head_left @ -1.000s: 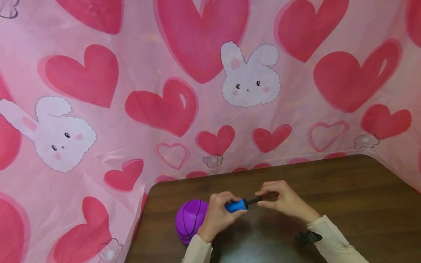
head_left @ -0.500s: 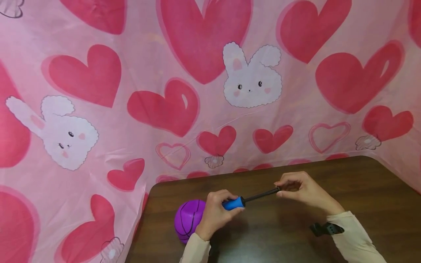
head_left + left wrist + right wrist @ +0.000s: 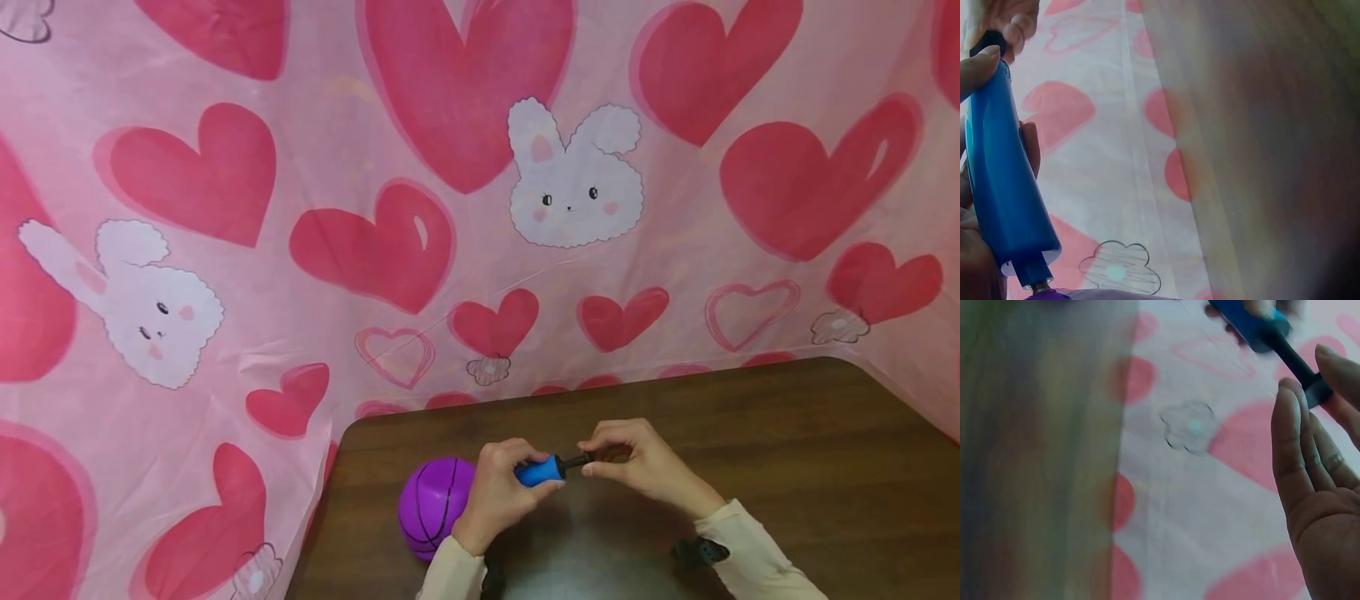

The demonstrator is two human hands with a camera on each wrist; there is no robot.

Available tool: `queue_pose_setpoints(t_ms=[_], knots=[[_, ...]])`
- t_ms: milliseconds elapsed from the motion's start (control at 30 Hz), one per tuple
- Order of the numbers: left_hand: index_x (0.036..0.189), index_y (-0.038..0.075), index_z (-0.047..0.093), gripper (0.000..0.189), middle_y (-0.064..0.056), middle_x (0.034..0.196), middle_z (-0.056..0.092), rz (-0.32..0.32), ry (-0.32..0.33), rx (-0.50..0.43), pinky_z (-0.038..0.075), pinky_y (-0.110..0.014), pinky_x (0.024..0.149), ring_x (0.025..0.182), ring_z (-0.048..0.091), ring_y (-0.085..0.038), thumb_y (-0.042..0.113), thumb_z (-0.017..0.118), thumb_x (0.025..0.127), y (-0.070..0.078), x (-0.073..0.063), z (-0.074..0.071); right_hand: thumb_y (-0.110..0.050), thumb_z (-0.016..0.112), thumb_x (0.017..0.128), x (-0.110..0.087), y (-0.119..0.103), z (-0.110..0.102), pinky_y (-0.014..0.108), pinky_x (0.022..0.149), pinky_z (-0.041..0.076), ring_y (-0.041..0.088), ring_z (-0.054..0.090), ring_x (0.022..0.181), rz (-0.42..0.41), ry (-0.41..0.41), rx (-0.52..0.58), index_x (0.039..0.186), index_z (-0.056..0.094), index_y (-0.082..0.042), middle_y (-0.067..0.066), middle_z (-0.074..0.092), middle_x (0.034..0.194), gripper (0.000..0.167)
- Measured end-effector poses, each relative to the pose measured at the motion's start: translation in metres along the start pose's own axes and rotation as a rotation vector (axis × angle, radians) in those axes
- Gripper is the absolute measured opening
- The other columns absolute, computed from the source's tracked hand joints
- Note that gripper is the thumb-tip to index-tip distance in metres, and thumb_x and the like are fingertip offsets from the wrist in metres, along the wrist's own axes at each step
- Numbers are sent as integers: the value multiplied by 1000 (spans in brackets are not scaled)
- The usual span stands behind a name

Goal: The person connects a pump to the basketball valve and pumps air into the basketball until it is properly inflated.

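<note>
Head: blue pump in both hands, long axis ~L–R, rod pointing R.

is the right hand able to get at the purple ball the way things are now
Probably not directly: the right hand is pinching the end of the black rod, and the left hand and blue pump lie between it and the purple ball.

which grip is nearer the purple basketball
Left. The left grip, around the blue hand pump, is beside the purple basketball; the right grip, at the pump's black handle, is farther right.
</note>
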State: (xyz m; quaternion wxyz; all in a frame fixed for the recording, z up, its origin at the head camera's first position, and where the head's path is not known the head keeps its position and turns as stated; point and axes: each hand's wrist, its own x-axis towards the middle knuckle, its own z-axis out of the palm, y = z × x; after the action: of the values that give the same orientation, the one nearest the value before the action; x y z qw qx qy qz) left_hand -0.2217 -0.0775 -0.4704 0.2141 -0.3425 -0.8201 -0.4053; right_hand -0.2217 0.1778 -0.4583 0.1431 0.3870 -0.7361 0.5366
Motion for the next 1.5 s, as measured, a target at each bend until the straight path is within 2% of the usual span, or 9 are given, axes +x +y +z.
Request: queue_pose_setpoints(t_ms=[133,333,533,633,900,1067,1267,1500], knots=[[92,11,81,32,2,83,78,8,-6,4,58,-15,74,76,70,-1,24,99,69,2,1,2,4,84,81,1,2,9,25,65,62,2,67,75,-12,-25,1,107,80,-4,10,74,84,27],[92,11,81,32,2,84,78,27,-16,1,57,-15,75,77,70,-1,25,99,70,-2,2,1,3,84,82,0,0,10,26,65,62,4,69,75,1,-22,-14,106,79,-6,9,74,86,27],[92,12,81,32,3,85,79,38,-18,10,57,-16,75,77,71,-1,25,99,70,-5,-1,-2,2,85,82,2,-1,10,25,65,62,6,71,75,-24,-36,-27,107,79,-8,8,74,87,28],[92,12,81,32,3,85,79,30,-9,12,58,-16,74,77,71,-2,25,100,68,-6,-2,-4,2,86,81,3,-2,-1,25,67,62,6,72,76,-15,-37,-40,107,79,-9,8,75,88,29],[93,13,81,32,3,86,79,19,2,4,58,-16,73,77,71,-3,27,98,71,-8,0,-8,12,82,79,-3,-10,-54,25,67,59,7,72,80,48,-28,-41,108,80,-9,5,77,91,36],[94,13,81,32,3,86,79,23,-2,7,58,-16,74,77,71,-3,27,98,71,-9,2,-10,12,80,80,-5,-11,-67,26,65,59,7,72,81,57,-48,-33,109,79,-9,6,77,92,35],[92,12,80,31,2,87,79,21,1,15,58,-16,73,77,71,-3,26,98,71,-8,2,-10,10,81,80,-6,-11,-62,26,65,58,6,71,80,71,-32,-53,107,80,-10,5,77,90,33],[90,11,80,31,2,82,77,48,5,19,57,-14,71,75,70,-2,22,100,68,-5,2,-5,6,85,78,-2,-6,-21,24,65,59,4,67,77,6,1,-65,105,81,-7,6,75,86,30]])
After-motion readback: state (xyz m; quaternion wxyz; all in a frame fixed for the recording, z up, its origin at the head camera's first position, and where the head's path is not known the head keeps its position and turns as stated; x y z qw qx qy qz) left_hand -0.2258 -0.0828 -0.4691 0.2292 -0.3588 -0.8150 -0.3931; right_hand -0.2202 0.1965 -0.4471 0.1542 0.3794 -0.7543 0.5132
